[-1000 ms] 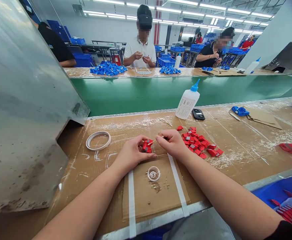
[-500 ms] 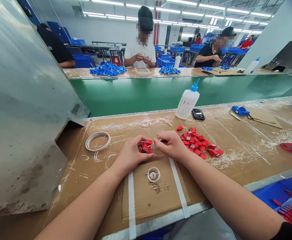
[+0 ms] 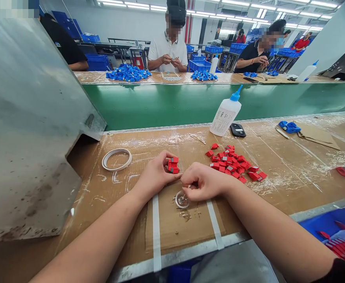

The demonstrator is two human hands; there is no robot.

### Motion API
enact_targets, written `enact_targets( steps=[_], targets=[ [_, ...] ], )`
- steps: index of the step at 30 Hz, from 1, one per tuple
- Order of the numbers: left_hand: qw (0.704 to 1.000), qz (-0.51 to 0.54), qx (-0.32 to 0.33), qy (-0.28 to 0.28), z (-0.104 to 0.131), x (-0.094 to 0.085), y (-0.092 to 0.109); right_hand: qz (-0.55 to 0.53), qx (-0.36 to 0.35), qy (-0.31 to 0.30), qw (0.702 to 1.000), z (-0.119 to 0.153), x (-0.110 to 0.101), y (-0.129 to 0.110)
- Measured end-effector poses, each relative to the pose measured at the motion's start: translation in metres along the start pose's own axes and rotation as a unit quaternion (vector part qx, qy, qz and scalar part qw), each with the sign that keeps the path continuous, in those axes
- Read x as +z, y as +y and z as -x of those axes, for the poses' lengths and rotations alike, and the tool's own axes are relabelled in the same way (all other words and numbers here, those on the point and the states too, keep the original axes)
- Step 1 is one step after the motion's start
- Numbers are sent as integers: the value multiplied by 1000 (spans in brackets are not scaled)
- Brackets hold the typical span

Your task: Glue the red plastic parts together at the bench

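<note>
My left hand (image 3: 157, 171) grips a red block (image 3: 173, 165) with grey parts between thumb and fingers, above the taped cardboard sheet's far edge. Just right of it, my right hand (image 3: 203, 182) is closed in a pinch on a thin stick (image 3: 185, 193), mostly hidden by the fingers. The stick points down into a small round clear cup (image 3: 181, 200) on the cardboard sheet (image 3: 187, 236). Beyond my right hand lies a pile of red blocks (image 3: 231, 162).
A tape roll (image 3: 117, 160) lies at left, near a metal housing (image 3: 36, 129). Behind the pile stand a white bottle (image 3: 226, 116) and a black device (image 3: 238, 130). Blue parts (image 3: 289, 126) lie farther right. People sit across the green belt (image 3: 160, 104).
My right hand has moved down from the red block to the clear cup, bringing the stick with it. My left hand still holds the block, now turned more upright. The view has shifted slightly.
</note>
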State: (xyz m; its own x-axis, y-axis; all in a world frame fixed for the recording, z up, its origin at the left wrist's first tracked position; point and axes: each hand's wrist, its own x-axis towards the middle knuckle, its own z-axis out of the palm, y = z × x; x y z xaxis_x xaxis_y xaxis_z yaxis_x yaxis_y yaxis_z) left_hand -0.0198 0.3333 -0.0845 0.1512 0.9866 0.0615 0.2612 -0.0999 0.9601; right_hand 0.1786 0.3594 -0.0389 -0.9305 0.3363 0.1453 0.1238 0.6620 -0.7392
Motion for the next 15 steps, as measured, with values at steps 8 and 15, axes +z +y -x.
enact_targets(
  steps=[8, 15],
  targets=[
    [999, -38, 5, 8, 1, 1, 0, -35, 21, 11, 999, 0, -2, 2],
    [995, -100, 10, 4, 2, 2, 0, -40, 68, 290, 954, -5, -7, 8]
  ],
)
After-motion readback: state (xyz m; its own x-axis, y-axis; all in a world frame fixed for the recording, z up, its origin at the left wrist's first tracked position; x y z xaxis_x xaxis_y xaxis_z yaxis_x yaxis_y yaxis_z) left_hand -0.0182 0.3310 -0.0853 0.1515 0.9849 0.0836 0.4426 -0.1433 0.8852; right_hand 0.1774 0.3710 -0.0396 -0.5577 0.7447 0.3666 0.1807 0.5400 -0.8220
